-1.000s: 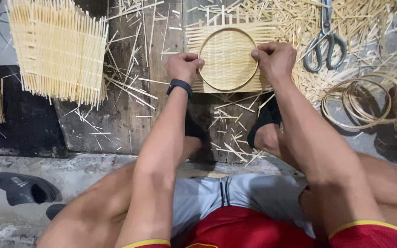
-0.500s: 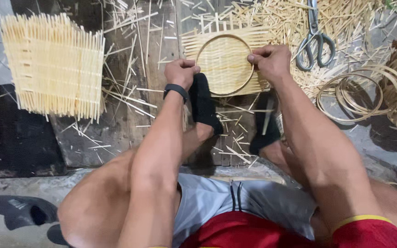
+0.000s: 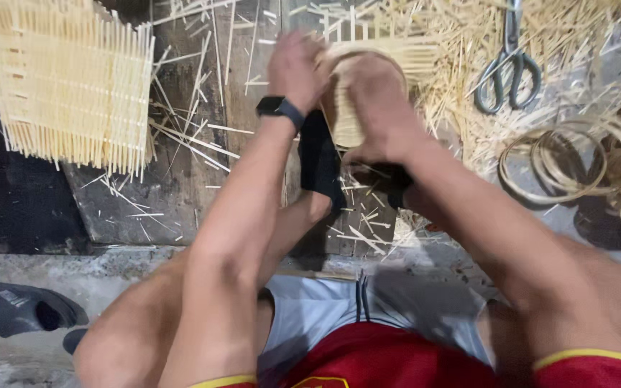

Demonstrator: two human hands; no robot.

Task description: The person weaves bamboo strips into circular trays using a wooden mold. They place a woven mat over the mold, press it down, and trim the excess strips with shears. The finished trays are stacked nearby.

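Up on the wooden board (image 3: 181, 194), both hands grip the woven bamboo mat with its hoop (image 3: 357, 108): left hand (image 3: 296, 68) and right hand (image 3: 379, 108) have fingers closed on the rim. Looks light, springy and splintery, so I'd hold the stiff hoop edge.

I see dark wooden boards (image 3: 203, 179) as the work surface | woven mat (image 3: 66, 82) at upper left | loose splints (image 3: 181, 140) scattered across | scissors (image 3: 508, 68) on straw pile (image 3: 461, 43) | hoops (image 3: 576, 162) right | sandal (image 3: 23, 309) on concrete (image 3: 109, 280)
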